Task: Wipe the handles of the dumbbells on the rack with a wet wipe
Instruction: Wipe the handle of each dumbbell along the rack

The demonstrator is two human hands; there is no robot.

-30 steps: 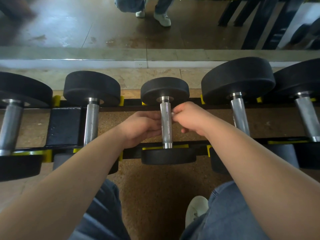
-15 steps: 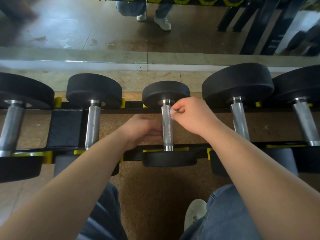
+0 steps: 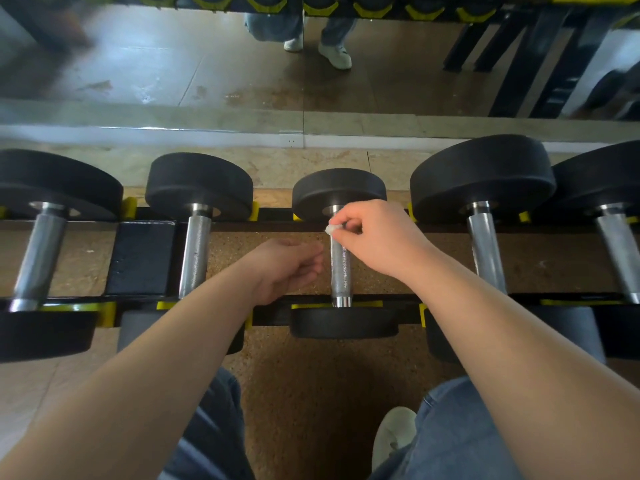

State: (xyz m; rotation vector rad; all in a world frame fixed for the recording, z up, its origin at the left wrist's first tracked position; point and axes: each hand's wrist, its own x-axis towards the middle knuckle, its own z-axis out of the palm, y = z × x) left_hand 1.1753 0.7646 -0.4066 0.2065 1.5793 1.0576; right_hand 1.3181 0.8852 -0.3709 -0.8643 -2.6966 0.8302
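Observation:
Several black dumbbells with knurled steel handles lie across a black and yellow rack [image 3: 145,258]. The small middle dumbbell's handle [image 3: 340,271] runs between my two hands. My right hand [image 3: 377,237] pinches a small white wet wipe [image 3: 330,229] against the far end of that handle, just below the far weight head [image 3: 337,192]. My left hand [image 3: 287,268] sits just left of the handle with fingers loosely curled; whether it touches the steel is unclear. Neighbouring handles lie at the left [image 3: 195,258] and right [image 3: 485,251].
A mirror [image 3: 207,64] rises behind the rack and reflects the floor, my shoes and other racks. Brown speckled floor [image 3: 329,375] shows below the rack. My jeans and one pale shoe [image 3: 393,434] are at the bottom edge.
My right hand has slid the wipe up the middle handle from its centre to the far end. My left hand has eased back from the handle.

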